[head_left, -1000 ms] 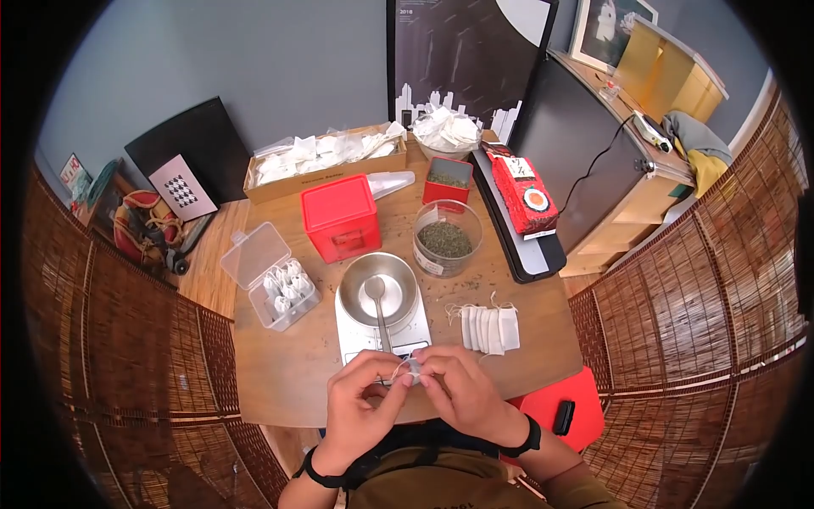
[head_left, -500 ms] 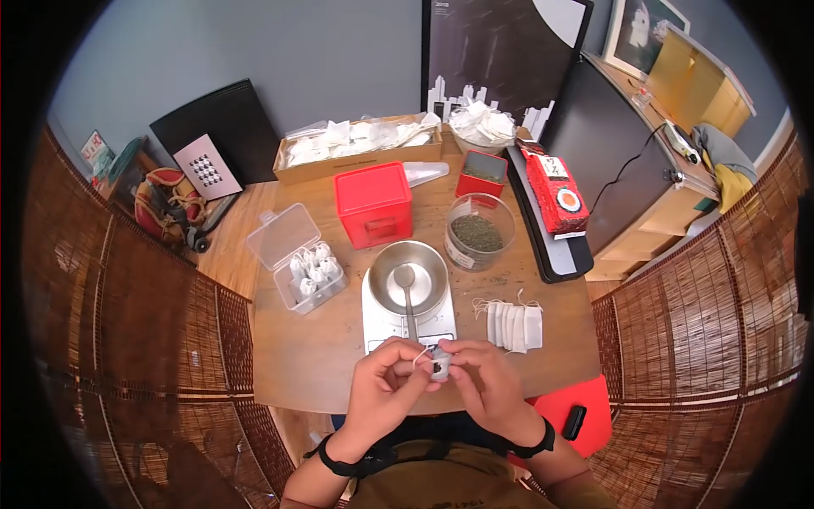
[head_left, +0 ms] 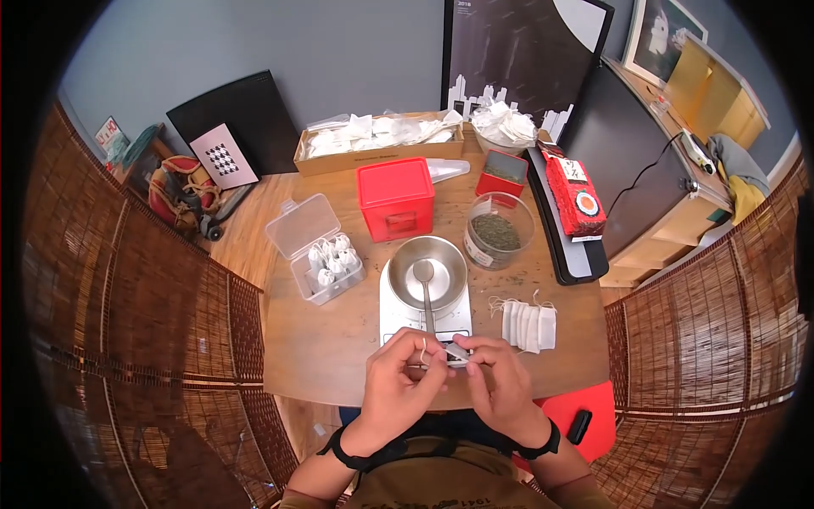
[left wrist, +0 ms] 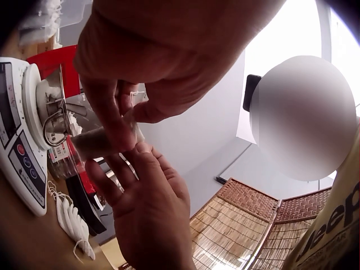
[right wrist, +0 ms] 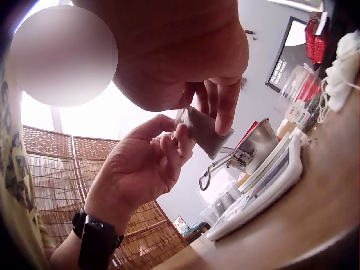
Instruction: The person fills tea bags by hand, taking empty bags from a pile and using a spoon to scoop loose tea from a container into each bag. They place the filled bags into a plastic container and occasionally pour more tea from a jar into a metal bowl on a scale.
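Note:
A small filled tea bag (head_left: pixel 458 351) with a white drawstring is held between both hands, just above the front of the white kitchen scale (head_left: pixel 388 321). My left hand (head_left: pixel 400 379) pinches one end between thumb and fingers, and a loop of string stands up by its fingertips. My right hand (head_left: pixel 504 388) pinches the other end. Seen from the right wrist, the tea bag (right wrist: pixel 207 134) looks greyish and tilted. On the scale sits a steel pan (head_left: pixel 407 280) with a spoon (head_left: pixel 426 293) lying in it.
Flat tea bags (head_left: pixel 530 327) lie in a row at right. A lidded clear box (head_left: pixel 315 293) at left holds filled ones. Behind stand a red canister (head_left: pixel 396 204), a clear tub (head_left: pixel 524 219) of dried leaves, an open red tin (head_left: pixel 506 167) and a cardboard box (head_left: pixel 381 159).
The head view has swung left, so everything sits farther right in it. Both hands keep hold of the tea bag, which has turned so that its dark contents show less.

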The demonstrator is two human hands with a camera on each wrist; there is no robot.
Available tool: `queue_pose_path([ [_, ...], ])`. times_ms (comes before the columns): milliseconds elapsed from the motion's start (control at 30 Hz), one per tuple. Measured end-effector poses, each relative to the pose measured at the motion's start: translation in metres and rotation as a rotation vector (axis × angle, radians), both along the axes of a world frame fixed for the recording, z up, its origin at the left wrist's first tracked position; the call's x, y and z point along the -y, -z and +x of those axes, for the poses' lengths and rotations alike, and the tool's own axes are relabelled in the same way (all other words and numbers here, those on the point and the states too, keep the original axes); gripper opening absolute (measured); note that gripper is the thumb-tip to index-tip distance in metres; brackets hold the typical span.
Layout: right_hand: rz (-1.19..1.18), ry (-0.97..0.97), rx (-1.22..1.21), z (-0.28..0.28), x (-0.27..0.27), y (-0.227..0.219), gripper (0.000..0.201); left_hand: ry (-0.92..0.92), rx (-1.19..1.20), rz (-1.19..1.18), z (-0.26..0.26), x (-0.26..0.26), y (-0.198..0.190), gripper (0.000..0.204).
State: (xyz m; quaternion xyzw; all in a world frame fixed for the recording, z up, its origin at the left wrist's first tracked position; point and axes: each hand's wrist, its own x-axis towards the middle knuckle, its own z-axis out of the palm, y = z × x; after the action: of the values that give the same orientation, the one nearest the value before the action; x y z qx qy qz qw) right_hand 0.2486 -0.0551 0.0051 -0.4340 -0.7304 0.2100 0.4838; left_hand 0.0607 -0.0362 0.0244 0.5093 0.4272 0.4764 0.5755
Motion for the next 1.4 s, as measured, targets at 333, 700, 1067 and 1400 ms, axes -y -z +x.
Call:
queue_pose_path([
  [333,-0.065,0.045,-0.138,-0.001,0.003,0.011,0.013,0.006,-0.008,-0.025,-0.001,0.0,-0.004,0.011],
  [700,-0.223,0.023,-0.368,-0.002,0.005,0.014,0.019,0.105,-0.06,-0.018,0.001,-0.002,-0.009,0.033],
  [1067,-0.56,-0.234,-0.769,0.006,-0.004,0.014,0.043,0.051,0.3,-0.139,0.001,-0.003,-0.001,0.042],
  [1400,-0.25,0.236,-0.472,0.089,-0.129,-0.013,0.033,-0.284,0.162,-0.102,-0.045,-0.025,0.047,0.033],
])
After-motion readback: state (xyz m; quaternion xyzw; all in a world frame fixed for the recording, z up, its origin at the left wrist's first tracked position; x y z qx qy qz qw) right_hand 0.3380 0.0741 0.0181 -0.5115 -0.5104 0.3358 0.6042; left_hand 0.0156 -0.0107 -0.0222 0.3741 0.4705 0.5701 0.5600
